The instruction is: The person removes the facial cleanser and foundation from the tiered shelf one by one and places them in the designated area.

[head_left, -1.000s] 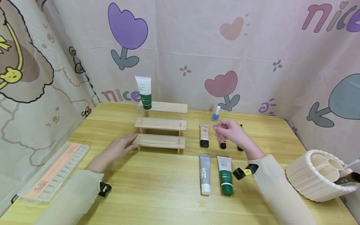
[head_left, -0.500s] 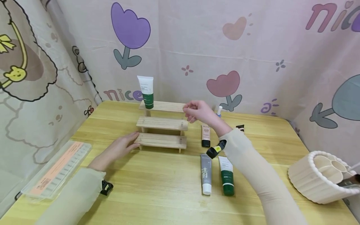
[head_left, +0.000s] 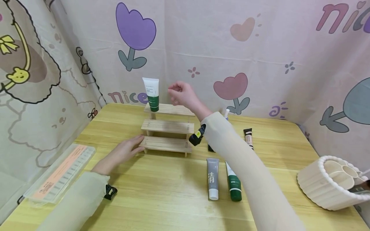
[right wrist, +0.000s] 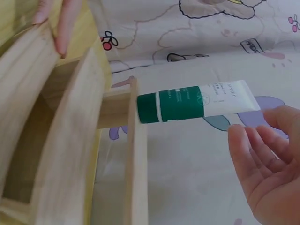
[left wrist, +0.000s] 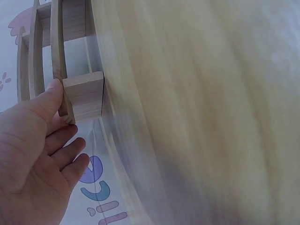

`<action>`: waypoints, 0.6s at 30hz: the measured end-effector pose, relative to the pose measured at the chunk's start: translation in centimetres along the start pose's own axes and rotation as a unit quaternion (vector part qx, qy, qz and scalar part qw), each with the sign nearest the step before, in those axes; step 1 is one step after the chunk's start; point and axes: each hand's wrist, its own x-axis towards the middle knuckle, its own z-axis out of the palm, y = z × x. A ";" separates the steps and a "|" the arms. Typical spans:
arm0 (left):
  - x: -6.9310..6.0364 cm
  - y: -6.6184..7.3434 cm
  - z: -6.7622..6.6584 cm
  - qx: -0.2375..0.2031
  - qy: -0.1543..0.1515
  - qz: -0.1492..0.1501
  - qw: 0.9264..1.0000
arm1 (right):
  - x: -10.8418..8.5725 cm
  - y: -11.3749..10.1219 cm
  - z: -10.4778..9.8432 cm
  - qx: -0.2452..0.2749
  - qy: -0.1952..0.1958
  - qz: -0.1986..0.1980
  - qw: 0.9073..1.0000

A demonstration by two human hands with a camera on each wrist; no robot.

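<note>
A three-step wooden display stand (head_left: 167, 126) stands on the table. My left hand (head_left: 124, 152) holds the left end of its lowest step. In the left wrist view, the thumb of that hand (left wrist: 37, 154) presses the step's edge, with the forefinger partly hidden behind it. On the top step, at its left end, a white and green squeeze tube (head_left: 152, 94) stands upright on its green cap. My right hand (head_left: 183, 94) hovers above the top step, right of the tube. Seen from the right wrist, this hand (right wrist: 272, 164) is empty, its fingers loosely bent near the tube's white end.
A grey tube (head_left: 213, 179) and another white and green tube (head_left: 234, 186) lie front right. Behind the right sleeve lie a small black-ended tube (head_left: 248, 138) and a partly hidden nail polish bottle (head_left: 226, 113). A clear flat case (head_left: 60, 173) lies left; a cream ribbed holder (head_left: 321, 183) stands right.
My right hand has moved left and up, from over the small tubes to beside the standing tube. The left hand stays at the stand, and the head view has shifted slightly.
</note>
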 end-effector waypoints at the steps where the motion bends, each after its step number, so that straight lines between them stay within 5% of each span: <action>1: 0.0 0.0 0.0 0.000 0.000 0.000 1.000 | 0.4 -0.2 0.2 0.002 0.010 -0.002 1.000; 8: 0.2 -0.1 0.1 0.004 0.005 0.004 1.000 | 2.4 -1.7 1.6 0.012 0.060 -0.005 0.998; 18: 0.1 0.1 0.0 0.005 0.002 0.000 1.000 | 3.5 -1.8 3.2 -0.003 0.079 0.015 0.997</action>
